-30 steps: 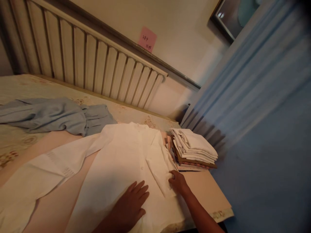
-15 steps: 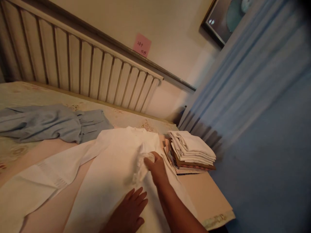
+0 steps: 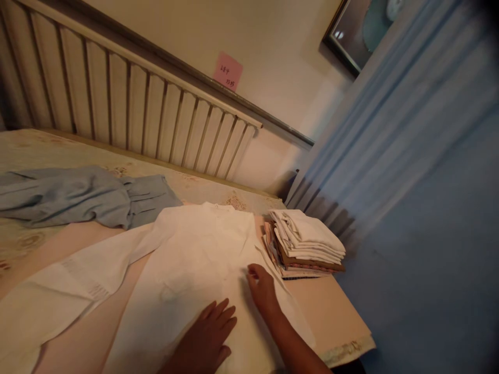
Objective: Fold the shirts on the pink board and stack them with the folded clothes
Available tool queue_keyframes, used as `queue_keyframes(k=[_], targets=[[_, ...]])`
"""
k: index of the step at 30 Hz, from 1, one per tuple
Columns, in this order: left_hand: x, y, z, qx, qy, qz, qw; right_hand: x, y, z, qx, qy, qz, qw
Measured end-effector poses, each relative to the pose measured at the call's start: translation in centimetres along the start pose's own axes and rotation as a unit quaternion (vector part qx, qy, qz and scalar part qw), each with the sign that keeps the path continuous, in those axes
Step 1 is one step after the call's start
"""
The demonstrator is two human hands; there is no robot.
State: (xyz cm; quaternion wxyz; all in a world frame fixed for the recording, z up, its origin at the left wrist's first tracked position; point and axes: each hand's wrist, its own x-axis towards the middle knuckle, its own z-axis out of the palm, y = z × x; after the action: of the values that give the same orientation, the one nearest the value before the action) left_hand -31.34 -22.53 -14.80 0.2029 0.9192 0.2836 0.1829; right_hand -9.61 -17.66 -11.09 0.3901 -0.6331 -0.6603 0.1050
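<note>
A white shirt [image 3: 187,244] lies under the left hand [image 3: 208,332], fingers spread, and right hand [image 3: 263,291], fingers loosely curled; folded clothes [image 3: 312,239] sit beyond the right fingertips.

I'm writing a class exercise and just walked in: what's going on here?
A white shirt lies spread out, one sleeve stretched to the left. A person's left hand is open over the shirt; their right hand, loosely curled, is nearer a stack of folded cloth. A crumpled blue-grey garment lies beyond the sleeve.
</note>
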Motion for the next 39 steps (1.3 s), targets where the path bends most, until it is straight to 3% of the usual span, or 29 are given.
queue_keyframes(k=[4, 7, 11, 16, 30, 39], targets=[[-0.1, -0.3, 0.5, 0.007, 0.016, 0.009, 1.000, -2.3, 6.3, -5.1, -0.159, 0.078, 0.008, 0.984], [-0.1, -0.6, 1.1, 0.012, 0.035, 0.013, 0.999, -4.3, 8.8, -8.2, -0.252, 0.049, 0.026, 0.966], [-0.1, -0.6, 1.2, 0.016, 0.035, 0.006, 0.999, -6.2, 9.9, -9.9, -0.298, 0.016, 0.093, 0.950], [-0.1, -0.4, 0.8, 0.004, 0.025, 0.002, 1.000, -6.0, 9.5, -10.3, -0.268, -0.014, 0.134, 0.954], [-0.1, -0.4, 0.9, 0.000, 0.030, 0.002, 1.000, -4.4, 5.2, -9.2, -0.123, -0.041, 0.152, 0.980], [-0.2, -0.6, 1.1, 0.020, 0.030, 0.011, 0.999, -5.2, 4.2, -6.2, -0.024, -0.106, 0.171, 0.979]])
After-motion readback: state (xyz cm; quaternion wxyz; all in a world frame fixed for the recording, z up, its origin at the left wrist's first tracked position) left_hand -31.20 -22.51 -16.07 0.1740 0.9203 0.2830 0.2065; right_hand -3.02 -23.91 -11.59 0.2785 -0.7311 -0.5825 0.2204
